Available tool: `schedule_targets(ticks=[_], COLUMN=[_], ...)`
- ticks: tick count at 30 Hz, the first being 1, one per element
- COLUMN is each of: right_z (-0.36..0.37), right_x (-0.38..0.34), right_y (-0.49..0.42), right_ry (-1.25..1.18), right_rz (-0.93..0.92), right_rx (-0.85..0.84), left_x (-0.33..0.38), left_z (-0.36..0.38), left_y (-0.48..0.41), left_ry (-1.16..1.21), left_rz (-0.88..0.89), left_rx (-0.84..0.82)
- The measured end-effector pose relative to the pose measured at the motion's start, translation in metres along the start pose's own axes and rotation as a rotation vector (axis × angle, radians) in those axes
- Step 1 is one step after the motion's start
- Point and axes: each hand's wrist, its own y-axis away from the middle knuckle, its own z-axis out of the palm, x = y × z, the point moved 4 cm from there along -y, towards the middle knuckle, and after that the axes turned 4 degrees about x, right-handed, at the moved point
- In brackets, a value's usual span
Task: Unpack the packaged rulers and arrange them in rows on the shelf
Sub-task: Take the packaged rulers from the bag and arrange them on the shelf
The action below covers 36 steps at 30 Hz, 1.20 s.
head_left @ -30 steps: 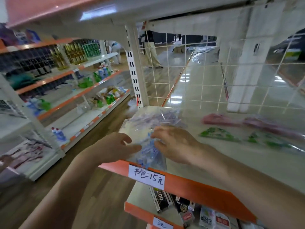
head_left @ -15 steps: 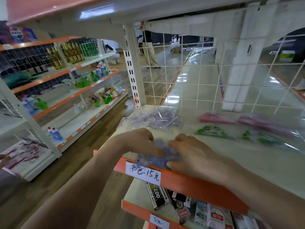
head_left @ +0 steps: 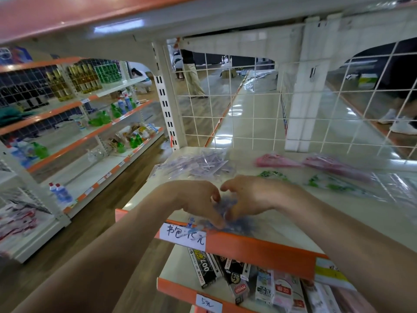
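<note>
Label (head_left: 182, 233) on the shelf edge (head_left: 259, 247) reads "书包 15元". Left hand (head_left: 196, 199) and right hand (head_left: 250, 197) grip a blurred blue packet (head_left: 239, 223), print illegible.

Packs by colour: one blue pack (head_left: 241, 223), one lilac pack (head_left: 194, 163), two pink packs (head_left: 275, 160), two green packs (head_left: 327, 184). Handwritten price labels (head_left: 182, 233): two. Hands: one left hand (head_left: 196, 199), one right hand (head_left: 250, 197).

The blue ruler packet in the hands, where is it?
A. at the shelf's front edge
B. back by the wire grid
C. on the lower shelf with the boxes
A: the blue ruler packet lies by the shelf's orange front edge, above the price label, held by the left hand and right hand.
</note>
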Motion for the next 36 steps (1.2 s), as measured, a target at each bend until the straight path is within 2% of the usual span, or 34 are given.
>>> schedule_targets(ticks=[6, 10, 14, 16, 25, 30, 36], right_z=[-0.004, -0.001, -0.004, -0.003, -0.001, 0.003, 0.004], right_x=[-0.002, 0.003, 0.021, 0.023, 0.011, 0.023, 0.036], right_y=[-0.003, 0.006, 0.027, 0.033, 0.024, 0.019, 0.026], right_ry=[-0.031, 0.088, 0.17, 0.191, 0.025, -0.214, -0.491], right_rz=[-0.04, -0.022, 0.15, 0.178, 0.153, 0.214, 0.269], right_rx=[-0.153, -0.105, -0.023, -0.008, -0.036, -0.074, -0.053], left_x=[0.008, 0.004, 0.002, 0.005, 0.02, 0.023, 0.027], left_z=[0.0, 0.006, 0.01, 0.01, 0.003, 0.002, 0.01], left_y=[0.002, 0.001, 0.0, -0.001, -0.002, -0.01, -0.012], left_ry=[-0.001, 0.003, -0.038, -0.031, 0.087, 0.213, 0.243], left_rz=[0.097, 0.057, 0.039, 0.041, 0.033, -0.027, -0.029], left_rx=[-0.027, 0.05, 0.083, 0.086, 0.016, -0.031, -0.072])
